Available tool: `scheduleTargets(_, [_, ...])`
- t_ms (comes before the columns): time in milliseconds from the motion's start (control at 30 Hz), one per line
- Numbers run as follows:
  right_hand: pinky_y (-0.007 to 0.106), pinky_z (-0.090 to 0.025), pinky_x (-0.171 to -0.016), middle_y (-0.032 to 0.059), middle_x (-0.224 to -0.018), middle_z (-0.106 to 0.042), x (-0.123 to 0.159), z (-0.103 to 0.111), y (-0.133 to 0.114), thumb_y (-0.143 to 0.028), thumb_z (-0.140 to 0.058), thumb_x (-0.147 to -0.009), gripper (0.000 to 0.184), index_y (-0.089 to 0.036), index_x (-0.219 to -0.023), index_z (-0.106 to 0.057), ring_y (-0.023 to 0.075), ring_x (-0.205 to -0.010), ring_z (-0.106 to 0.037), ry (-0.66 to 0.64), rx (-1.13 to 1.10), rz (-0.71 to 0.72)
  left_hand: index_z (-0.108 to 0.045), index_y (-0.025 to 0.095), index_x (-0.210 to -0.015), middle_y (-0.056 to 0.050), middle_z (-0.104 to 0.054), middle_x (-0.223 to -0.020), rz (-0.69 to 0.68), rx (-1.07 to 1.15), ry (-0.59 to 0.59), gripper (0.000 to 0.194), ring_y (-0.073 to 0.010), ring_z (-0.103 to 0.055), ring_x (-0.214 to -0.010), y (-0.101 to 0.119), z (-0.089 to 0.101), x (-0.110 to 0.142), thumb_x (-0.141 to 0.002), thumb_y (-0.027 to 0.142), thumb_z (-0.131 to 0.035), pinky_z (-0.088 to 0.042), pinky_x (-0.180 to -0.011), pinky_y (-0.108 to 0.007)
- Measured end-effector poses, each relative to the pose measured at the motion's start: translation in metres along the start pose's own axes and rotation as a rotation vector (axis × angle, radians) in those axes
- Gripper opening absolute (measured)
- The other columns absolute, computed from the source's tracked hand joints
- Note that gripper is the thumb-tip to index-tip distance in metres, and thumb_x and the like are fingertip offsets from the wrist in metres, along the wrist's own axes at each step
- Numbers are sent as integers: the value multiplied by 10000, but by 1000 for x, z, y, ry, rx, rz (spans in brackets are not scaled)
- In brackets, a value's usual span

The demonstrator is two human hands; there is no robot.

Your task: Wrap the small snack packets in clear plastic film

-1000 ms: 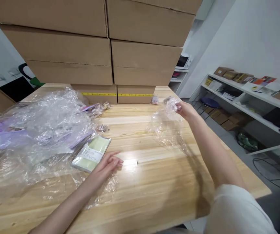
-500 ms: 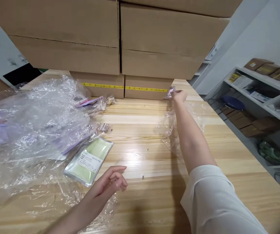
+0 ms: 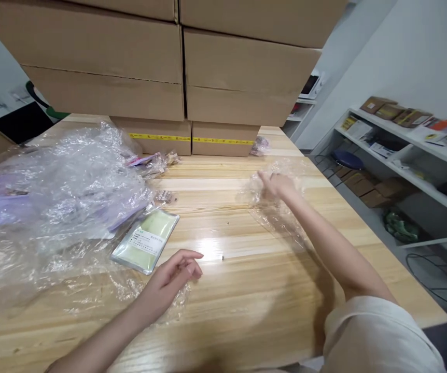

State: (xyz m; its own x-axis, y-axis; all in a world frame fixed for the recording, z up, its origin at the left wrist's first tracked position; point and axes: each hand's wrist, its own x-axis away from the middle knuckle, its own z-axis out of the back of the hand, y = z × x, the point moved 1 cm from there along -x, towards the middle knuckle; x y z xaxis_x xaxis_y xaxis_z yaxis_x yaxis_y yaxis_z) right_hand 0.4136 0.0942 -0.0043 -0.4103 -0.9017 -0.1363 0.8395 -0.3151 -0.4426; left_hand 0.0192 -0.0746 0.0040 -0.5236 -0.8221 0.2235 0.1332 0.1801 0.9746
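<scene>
My left hand (image 3: 179, 272) hovers over the near part of the table with its index finger stretched out, the other fingers loosely bent and nothing in them. Just beyond it lies a flat green-and-silver pouch (image 3: 151, 235) with a white printed label. My right hand (image 3: 280, 184) is above a crumpled clear plastic bag (image 3: 274, 220), its index finger extended and nothing seen in its grasp; the other fingers are partly hidden. Farther back, a small shiny purplish packet (image 3: 261, 146) rests against the corner of a lower cardboard box.
Stacked cardboard boxes (image 3: 145, 93) stand along the back. A big heap of clear plastic wrapping (image 3: 79, 191), with purple packets in it, covers the left side of the wooden table (image 3: 223, 321). To the right are white shelves (image 3: 406, 142) and a blue stool (image 3: 347, 159).
My right hand has let go of the small purplish packet by the box and drawn back toward me over the clear bag. The left hand keeps nearly the same pose. The view has shifted.
</scene>
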Motion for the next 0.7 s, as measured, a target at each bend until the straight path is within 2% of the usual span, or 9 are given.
scheduleTargets(67, [604, -317, -1095, 313, -1376, -534, 41, -18, -1, -692, -558, -830, 774, -47, -1252, -629, 454, -1364, -421, -90, 24, 44, -643, 223, -1090, -53, -666, -886, -17, -39, -12, 305, -208, -633, -868, 1, -3, -1, -942, 473, -549, -495, -838, -354])
scheduleTargets(133, [597, -193, -1166, 274, -1541, -361, 76, -33, -5, -671, -560, -841, 835, -62, -1410, -512, 423, -1469, -246, -142, 42, 109, -627, 212, -1099, -55, -661, -926, -45, -79, -6, 308, -205, -636, -897, -1, -5, -2, -944, 464, -543, -493, -868, -358])
scheduleTargets(267, [587, -76, -1199, 209, -1636, -133, 142, -43, -23, -701, -414, -910, 880, -105, -1549, -310, 370, -1515, -35, -275, 76, 327, -617, 214, -1118, -83, -641, -1117, -126, -236, 110, 298, -217, -618, -1038, -1, -5, -11, -936, 440, -553, -490, -911, -361])
scheduleTargets(367, [617, -99, -1193, 186, -1641, -117, 199, -37, -48, -713, -346, -933, 853, -152, -1571, -272, 368, -1514, 5, -383, 51, 516, -544, 196, -1238, -140, -561, -1313, -132, -284, 268, 406, -224, -603, -1096, 4, -3, -31, -918, 444, -567, -494, -892, -357])
scheduleTargets(467, [579, -201, -1194, 122, -1624, -259, 244, -28, -72, -612, -292, -1001, 667, -231, -1547, -344, 312, -1518, -143, -424, -62, 681, -437, 138, -1352, -212, -533, -1357, -28, -334, 316, 676, -251, -618, -1066, 6, 0, -63, -825, 490, -672, -500, -791, -331])
scheduleTargets(533, [510, -300, -1176, 99, -1560, -409, 252, -21, -79, -513, -233, -1043, 573, -232, -1506, -420, 252, -1466, -324, -389, -141, 711, -508, 122, -1278, -151, -666, -1110, 20, -422, 308, 688, -243, -644, -924, 5, 3, -85, -740, 473, -754, -476, -710, -300])
scheduleTargets(600, [476, -321, -1172, 100, -1511, -480, 244, -18, -75, -449, -195, -1058, 557, -198, -1487, -447, 225, -1423, -400, -315, -133, 689, -633, 134, -1022, -53, -673, -791, 26, -464, 309, 454, -225, -626, -764, 4, 6, -101, -677, 380, -797, -433, -643, -280])
scheduleTargets(667, [519, -238, -1201, 112, -1555, -414, 227, -18, -63, -486, -225, -1046, 585, -182, -1508, -416, 263, -1471, -311, -276, -18, 661, -618, 166, -732, 2, -582, -603, 3, -460, 326, 205, -204, -589, -678, 5, 11, -112, -670, 281, -777, -394, -611, -267])
scheduleTargets(700, [554, -181, -1208, 117, -1591, -343, 220, -19, -56, -538, -258, -1030, 622, -188, -1527, -385, 297, -1500, -229, -285, 55, 650, -575, 179, -646, 14, -548, -565, -14, -446, 337, 195, -190, -575, -654, 6, 13, -115, -684, 247, -754, -382, -602, -258])
